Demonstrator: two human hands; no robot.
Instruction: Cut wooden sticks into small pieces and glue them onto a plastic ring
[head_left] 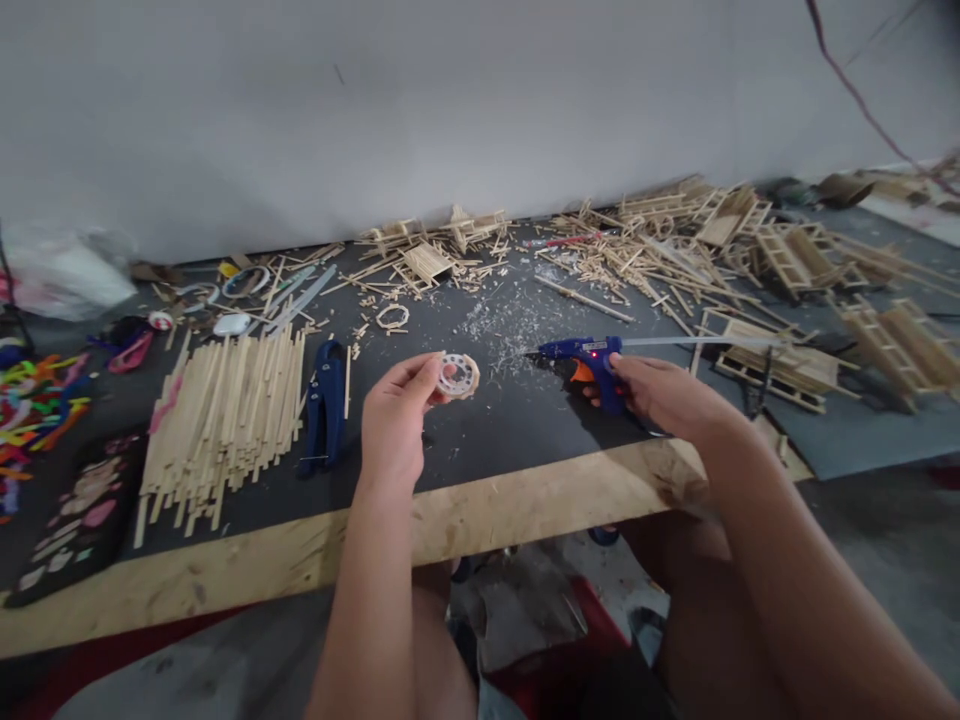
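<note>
Between the thumb and fingers of my left hand (401, 400) is a small round wooden ring (458, 376) with a whitish, perforated face, held above the dark tabletop. My right hand (660, 390) grips a blue hot glue gun (577, 352) by its handle. A red light glows on the gun's side, and its nozzle points left toward the ring, apart from it. A clear glue stick (697, 342) juts from the gun's rear. Behind the ring, another small wooden ring (392, 317) lies on the table.
Thin wooden sticks (225, 420) are piled at left beside a blue cutter tool (324, 405). A patterned dark case (82, 510) lies near the front edge, by colorful pipe cleaners (45, 400). Scraps (615, 250) cover the back; small wooden frames (802, 255) stand at right.
</note>
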